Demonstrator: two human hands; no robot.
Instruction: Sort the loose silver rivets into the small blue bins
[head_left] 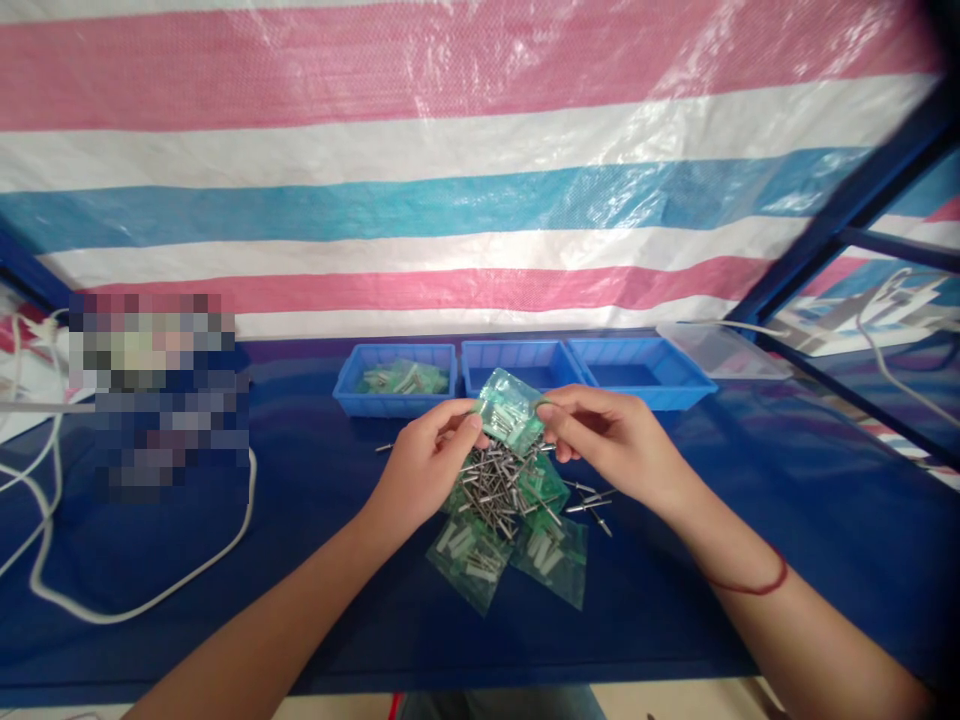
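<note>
Both hands hold one small green plastic bag [510, 408] with metal pins inside, raised above the blue table [750, 520]. My left hand [427, 460] pinches its left edge and my right hand [607, 435] pinches its right edge. Beneath the bag lies a pile of loose metal pins [499, 485] mixed with more green bags. Two filled bags [469, 555] lie at the near side of the pile.
Three blue trays stand in a row at the back: the left tray [395, 378] holds filled green bags, the middle tray [517, 362] and right tray [637, 368] look bare. A clear lid [720, 350] lies at right. A white cable [150, 590] loops at left.
</note>
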